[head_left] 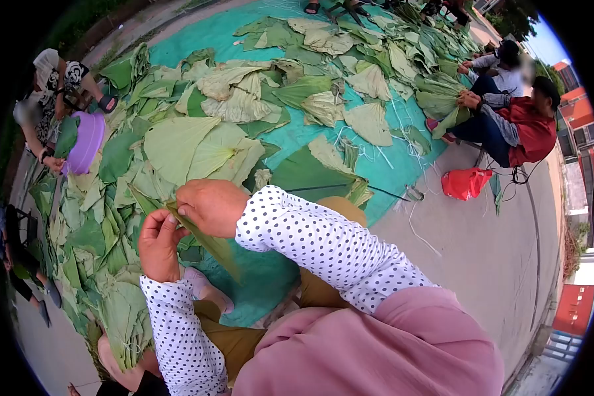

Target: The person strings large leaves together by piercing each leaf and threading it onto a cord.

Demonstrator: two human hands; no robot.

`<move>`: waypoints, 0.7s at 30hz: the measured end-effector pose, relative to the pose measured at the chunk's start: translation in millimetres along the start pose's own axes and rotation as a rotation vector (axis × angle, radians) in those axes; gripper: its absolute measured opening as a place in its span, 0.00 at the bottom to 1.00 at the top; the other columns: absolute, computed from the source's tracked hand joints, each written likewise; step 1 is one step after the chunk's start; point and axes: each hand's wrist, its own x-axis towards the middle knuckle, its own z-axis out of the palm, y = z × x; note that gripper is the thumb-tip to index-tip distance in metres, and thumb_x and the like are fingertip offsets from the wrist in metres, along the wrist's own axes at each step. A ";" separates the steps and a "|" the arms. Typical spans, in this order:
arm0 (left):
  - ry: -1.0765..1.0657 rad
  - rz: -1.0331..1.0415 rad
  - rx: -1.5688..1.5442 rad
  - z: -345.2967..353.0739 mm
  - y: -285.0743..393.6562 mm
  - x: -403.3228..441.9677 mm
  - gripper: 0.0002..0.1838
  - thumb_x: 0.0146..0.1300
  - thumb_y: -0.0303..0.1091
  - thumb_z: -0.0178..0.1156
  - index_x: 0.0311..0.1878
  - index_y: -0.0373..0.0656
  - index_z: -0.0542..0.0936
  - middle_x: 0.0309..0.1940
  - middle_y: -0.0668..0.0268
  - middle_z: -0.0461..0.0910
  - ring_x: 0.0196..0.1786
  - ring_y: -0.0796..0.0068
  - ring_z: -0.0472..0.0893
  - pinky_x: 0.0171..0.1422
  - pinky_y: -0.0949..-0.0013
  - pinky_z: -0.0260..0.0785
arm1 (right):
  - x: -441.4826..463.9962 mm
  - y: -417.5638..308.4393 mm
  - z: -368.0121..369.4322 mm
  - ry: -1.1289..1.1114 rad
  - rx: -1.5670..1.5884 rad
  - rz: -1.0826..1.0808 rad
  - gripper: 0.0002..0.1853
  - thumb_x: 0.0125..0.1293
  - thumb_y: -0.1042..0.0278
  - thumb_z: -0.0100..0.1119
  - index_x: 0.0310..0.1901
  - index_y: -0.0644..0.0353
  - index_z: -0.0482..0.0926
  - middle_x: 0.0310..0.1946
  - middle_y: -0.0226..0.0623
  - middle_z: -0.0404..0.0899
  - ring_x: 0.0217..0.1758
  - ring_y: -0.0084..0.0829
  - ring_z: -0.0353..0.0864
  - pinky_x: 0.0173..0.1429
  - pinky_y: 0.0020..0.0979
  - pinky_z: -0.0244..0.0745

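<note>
A folded green lotus leaf (212, 245) hangs between my hands, its lower part blurred. My left hand (160, 245) pinches the leaf's edge between thumb and fingers. My right hand (212, 206) is closed over the upper edge, close beside the left, its fingertips partly hidden. Beyond the hands lies a large pale green lotus leaf (178, 146) on the heap. A darker green leaf (310, 175) rests to the right, and a thin dark rod-like thing (383, 192) extends from it.
Heaped lotus leaves (89, 237) cover much of the teal tarp (270, 284). At the left, a person holds a purple basin (86, 142). Several people sit around, including one in a red top (534, 135) at the right. A red plastic bag (465, 183) and white strings (412, 221) lie on the concrete.
</note>
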 end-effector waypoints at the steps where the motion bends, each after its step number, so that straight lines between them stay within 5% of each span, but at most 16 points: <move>1: 0.009 0.016 0.020 1.8 -0.2 0.2 0.05 0.67 0.27 0.59 0.44 0.39 0.77 0.40 0.66 0.80 0.40 0.77 0.79 0.43 0.71 0.77 | 0.6 -0.8 -0.8 0.046 -0.078 -0.076 0.09 0.65 0.64 0.54 0.37 0.63 0.76 0.32 0.44 0.77 0.39 0.49 0.78 0.42 0.44 0.72; 7: -0.040 0.124 0.196 9.1 -4.6 5.7 0.07 0.71 0.31 0.55 0.46 0.39 0.74 0.41 0.67 0.78 0.41 0.80 0.77 0.47 0.74 0.73 | -7.0 -13.2 -16.9 0.111 0.068 0.022 0.16 0.66 0.59 0.55 0.45 0.64 0.75 0.37 0.45 0.79 0.42 0.49 0.79 0.46 0.42 0.74; 12: -0.026 0.209 0.295 31.6 -3.8 8.4 0.06 0.69 0.28 0.55 0.44 0.36 0.75 0.39 0.66 0.79 0.43 0.78 0.79 0.46 0.72 0.76 | -10.6 -7.0 -26.9 -0.012 -0.102 0.113 0.16 0.66 0.63 0.54 0.52 0.60 0.71 0.42 0.47 0.80 0.45 0.46 0.81 0.49 0.44 0.75; 21: 0.024 0.213 0.203 30.3 10.2 7.3 0.06 0.69 0.30 0.57 0.44 0.38 0.76 0.41 0.65 0.78 0.47 0.73 0.80 0.47 0.71 0.75 | -49.1 74.6 -103.2 0.052 -0.263 0.273 0.14 0.66 0.66 0.57 0.51 0.58 0.73 0.38 0.47 0.81 0.42 0.47 0.81 0.47 0.43 0.74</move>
